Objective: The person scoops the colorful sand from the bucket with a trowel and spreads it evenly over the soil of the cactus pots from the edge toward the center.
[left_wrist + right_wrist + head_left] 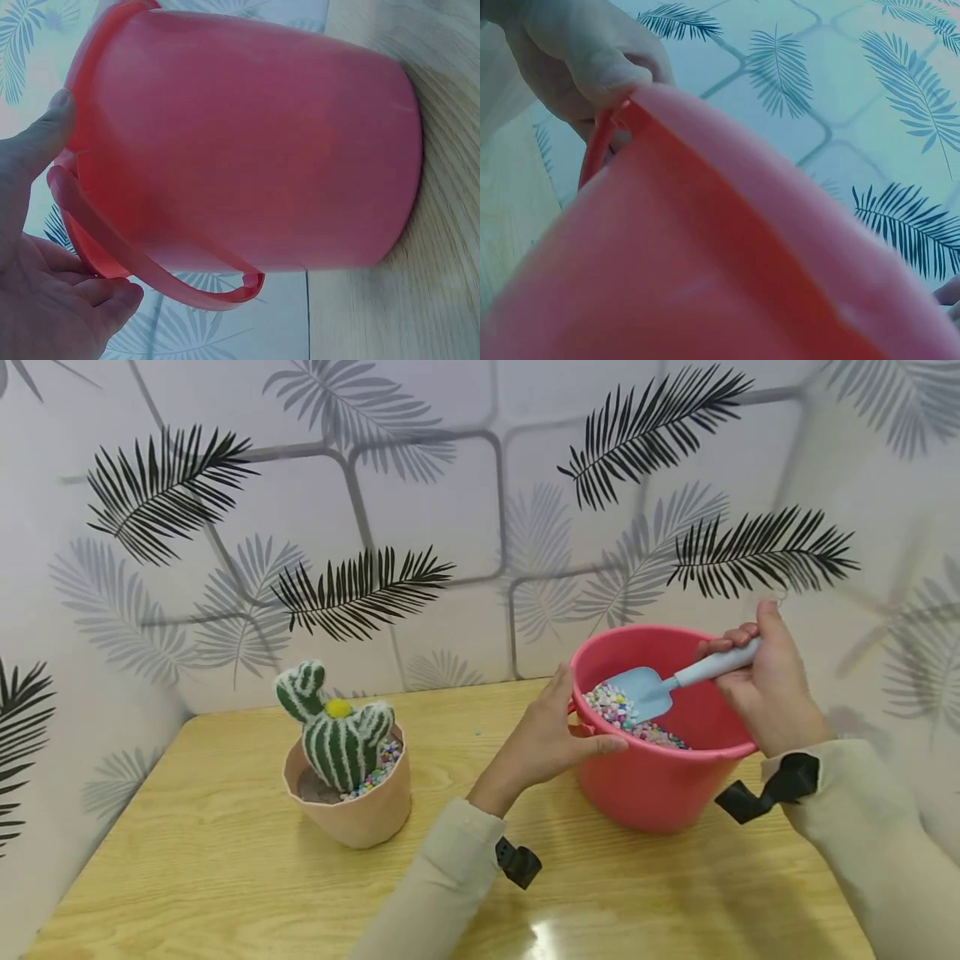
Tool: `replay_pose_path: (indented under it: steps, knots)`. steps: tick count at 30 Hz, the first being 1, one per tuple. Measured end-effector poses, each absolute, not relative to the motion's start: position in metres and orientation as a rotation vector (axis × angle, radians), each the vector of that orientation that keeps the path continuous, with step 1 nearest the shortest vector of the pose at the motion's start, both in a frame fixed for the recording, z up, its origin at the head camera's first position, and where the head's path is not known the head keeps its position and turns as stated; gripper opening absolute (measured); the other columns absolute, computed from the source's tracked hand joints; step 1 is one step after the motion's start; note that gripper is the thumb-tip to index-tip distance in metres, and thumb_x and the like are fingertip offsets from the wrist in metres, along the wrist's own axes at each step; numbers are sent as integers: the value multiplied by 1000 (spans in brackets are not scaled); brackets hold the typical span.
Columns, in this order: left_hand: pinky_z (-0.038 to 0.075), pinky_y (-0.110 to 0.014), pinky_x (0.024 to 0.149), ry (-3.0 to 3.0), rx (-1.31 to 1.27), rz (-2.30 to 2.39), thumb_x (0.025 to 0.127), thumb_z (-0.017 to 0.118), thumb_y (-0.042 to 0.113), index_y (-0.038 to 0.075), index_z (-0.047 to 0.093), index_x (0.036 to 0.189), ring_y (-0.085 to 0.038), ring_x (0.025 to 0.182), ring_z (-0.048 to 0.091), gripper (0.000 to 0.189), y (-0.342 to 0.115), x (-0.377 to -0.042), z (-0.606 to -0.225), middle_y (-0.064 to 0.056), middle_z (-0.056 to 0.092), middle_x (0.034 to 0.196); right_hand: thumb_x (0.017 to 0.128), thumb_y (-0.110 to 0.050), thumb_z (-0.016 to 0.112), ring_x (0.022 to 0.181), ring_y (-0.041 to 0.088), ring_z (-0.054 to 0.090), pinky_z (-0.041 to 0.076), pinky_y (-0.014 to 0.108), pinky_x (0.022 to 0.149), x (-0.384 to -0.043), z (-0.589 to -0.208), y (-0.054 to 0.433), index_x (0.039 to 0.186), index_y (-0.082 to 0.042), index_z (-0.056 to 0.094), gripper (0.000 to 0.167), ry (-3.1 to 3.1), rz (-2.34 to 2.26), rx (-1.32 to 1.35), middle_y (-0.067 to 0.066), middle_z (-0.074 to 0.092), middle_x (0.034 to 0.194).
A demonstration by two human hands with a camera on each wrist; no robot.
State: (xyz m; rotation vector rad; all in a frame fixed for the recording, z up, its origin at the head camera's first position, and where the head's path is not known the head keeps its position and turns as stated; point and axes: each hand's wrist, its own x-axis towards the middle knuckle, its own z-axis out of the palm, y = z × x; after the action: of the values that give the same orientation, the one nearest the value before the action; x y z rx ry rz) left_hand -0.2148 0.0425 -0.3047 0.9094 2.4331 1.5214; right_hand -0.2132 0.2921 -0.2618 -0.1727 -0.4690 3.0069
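Note:
A pink bucket [660,777] stands on the table at the right, tilted slightly, with small multicoloured pebbles [615,706] inside. My left hand [536,739] grips its left rim, thumb and fingers spread around the edge near the handle joint. In the left wrist view, the bucket's handle [150,262] hangs down beside those fingers. My right hand [768,685] holds a light blue garden trowel [648,689] by its pale handle, over the bucket's right rim. The trowel's blade rests among the pebbles, pointing left. The right wrist view shows mostly the bucket's outer wall.
Left of the bucket stands a peach flowerpot [360,822] with a knitted green cactus [341,752] in it. Some coloured pebbles lie on one side of the pot's brown filling. Behind the wooden table [225,860] rises a leaf-patterned wall [435,510].

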Motion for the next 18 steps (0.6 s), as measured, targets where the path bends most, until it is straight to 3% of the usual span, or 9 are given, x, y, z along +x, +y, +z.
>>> replay_pose_path:
  steps: [4, 8, 14, 18]
  knots:
    - [53, -26, 88, 2479, 928, 1466, 79, 77, 34, 17, 11, 154, -20, 128, 50, 102, 40, -213, -305, 0, 20, 158, 89, -31, 63, 54, 25, 42, 39, 35, 66, -213, -262, 298, 67, -3, 44, 41, -372, 3005, -181, 12, 44, 57]
    - [48, -37, 99, 2570, 973, 1375, 85, 71, 37, 18, 12, 154, -21, 135, 42, 94, 34, -211, -303, 0, 26, 157, 88, -34, 64, 53, 25, 44, 41, 34, 75, -211, -262, 300, 66, -4, 44, 43, -346, 3005, -214, 11, 43, 57]
    - [44, -45, 102, 2559, 1018, 1395, 88, 67, 37, 25, 23, 152, -18, 137, 37, 79, 23, -206, -302, 3, 34, 152, 88, -37, 64, 55, 26, 44, 41, 36, 77, -211, -260, 301, 63, -3, 44, 47, -256, 3025, -219, 11, 42, 57]
    - [45, -43, 101, 2595, 1030, 1410, 89, 67, 35, 18, 39, 145, -21, 132, 43, 65, 16, -206, -302, -2, 43, 146, 88, -40, 63, 55, 27, 42, 39, 38, 77, -210, -258, 304, 60, -3, 43, 51, -142, 3049, -210, 12, 41, 56]
